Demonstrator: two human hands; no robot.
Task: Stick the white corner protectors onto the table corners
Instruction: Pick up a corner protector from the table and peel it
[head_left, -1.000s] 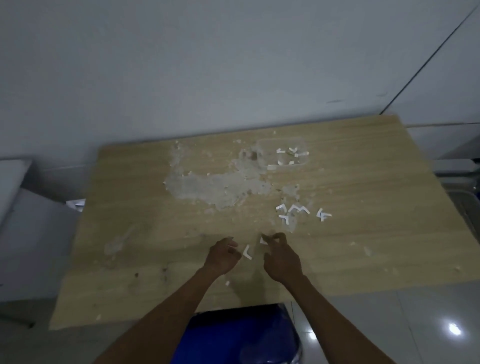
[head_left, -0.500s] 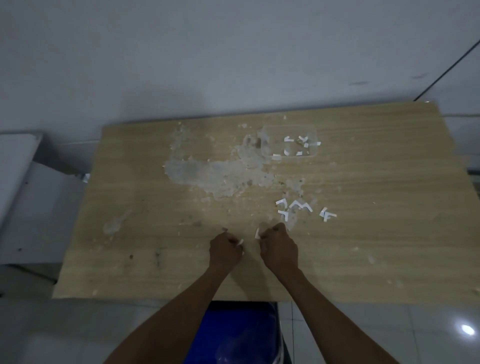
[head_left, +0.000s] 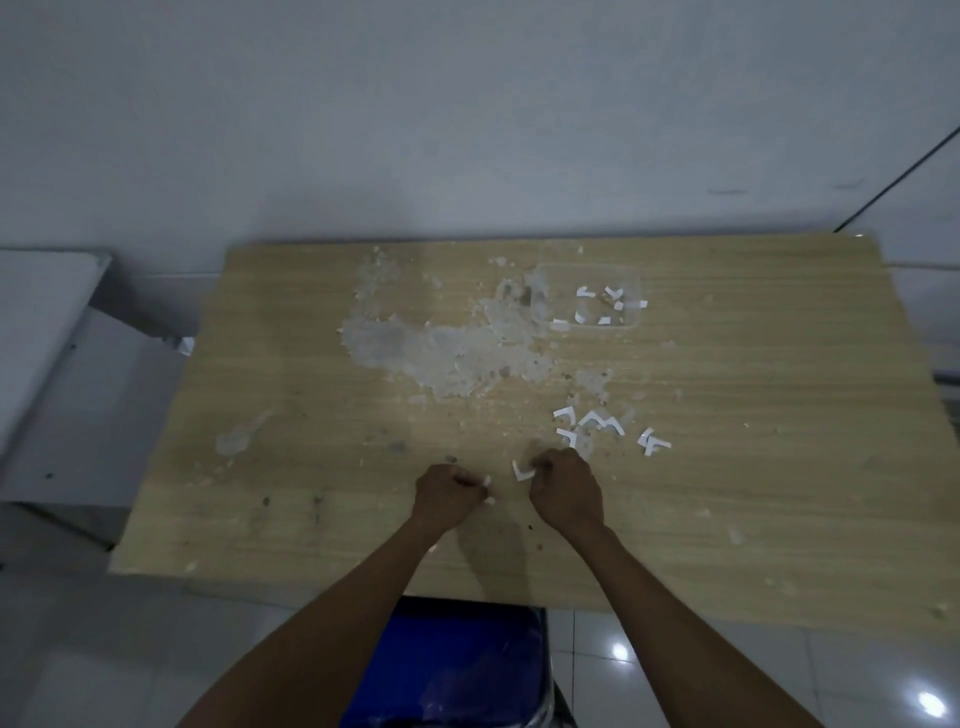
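Over wooden table (head_left: 727, 493), both hands curled; right hand (head_left: 566, 491) pinching protector (head_left: 521, 472)

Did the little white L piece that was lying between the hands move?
Yes. The white L piece now sits pinched in the right hand, lifted nearer the loose pile of white pieces on the table.

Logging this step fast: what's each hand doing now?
Left hand: pinches a small white piece.
Right hand: pinches an L-shaped white corner protector.

Loose corner protectors (head_left: 597, 423) lie on the table (head_left: 753, 493), before the container (head_left: 584, 296) behind them.
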